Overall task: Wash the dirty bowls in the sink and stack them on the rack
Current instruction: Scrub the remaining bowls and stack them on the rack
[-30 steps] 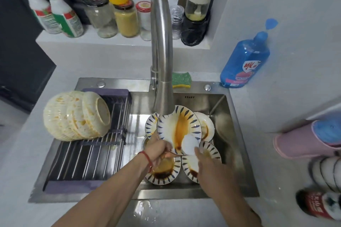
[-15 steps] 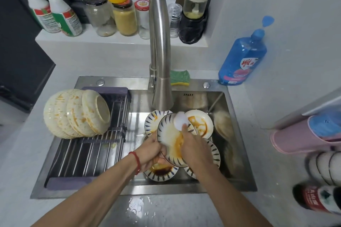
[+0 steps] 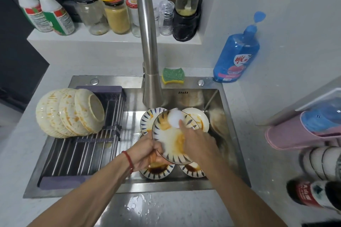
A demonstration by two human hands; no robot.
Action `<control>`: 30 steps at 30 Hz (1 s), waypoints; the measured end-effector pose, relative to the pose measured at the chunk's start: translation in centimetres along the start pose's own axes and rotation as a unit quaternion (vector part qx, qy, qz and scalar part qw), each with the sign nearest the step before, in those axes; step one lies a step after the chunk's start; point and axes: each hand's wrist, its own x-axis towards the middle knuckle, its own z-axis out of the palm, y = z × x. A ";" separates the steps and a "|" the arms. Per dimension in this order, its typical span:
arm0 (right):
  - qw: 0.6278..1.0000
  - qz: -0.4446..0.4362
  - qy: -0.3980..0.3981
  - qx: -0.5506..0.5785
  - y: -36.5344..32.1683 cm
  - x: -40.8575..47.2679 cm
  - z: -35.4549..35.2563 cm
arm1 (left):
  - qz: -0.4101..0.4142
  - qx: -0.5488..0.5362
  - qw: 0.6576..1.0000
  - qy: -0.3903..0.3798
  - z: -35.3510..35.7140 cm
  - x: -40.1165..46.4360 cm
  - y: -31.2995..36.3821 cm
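Over sink (image 3: 228, 134) right half, left hand (image 3: 145, 151) grips lower-left rim of striped bowl (image 3: 169, 138), tilted. Right hand (image 3: 199, 142) presses white pad (image 3: 175, 120) on upper rim, finger curl hard to see. Four more dirty bowls below, partly hidden. Rack (image 3: 81, 155) at sink's left side carries four stained bowls (image 3: 70, 112). Pad sits further along rim than half second ago.

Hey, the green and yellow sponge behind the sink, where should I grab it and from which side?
Probably pinch the green and yellow sponge across its narrow middle, coming straight down from above. It lies flat on the steel sink rim, green side up, and its edges curve inward there. The steel faucet stands close on its left, so approaching from the right keeps clear of it.
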 end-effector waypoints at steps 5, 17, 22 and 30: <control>0.992 -0.085 -0.038 0.086 -0.7 -1.4 -0.1 | -0.019 0.026 0.999 -0.012 0.0 1.1 0.6; 0.981 -0.120 -0.150 -0.037 5.7 -3.6 0.2 | 0.051 0.053 0.990 0.121 0.4 1.9 -0.8; 0.980 -0.108 -0.156 -0.051 4.9 -4.2 1.5 | 0.085 0.095 0.984 0.128 1.0 1.7 0.0; 0.990 -0.062 -0.091 -0.089 4.5 -3.4 2.2 | 0.081 0.096 0.986 0.110 1.8 0.6 0.4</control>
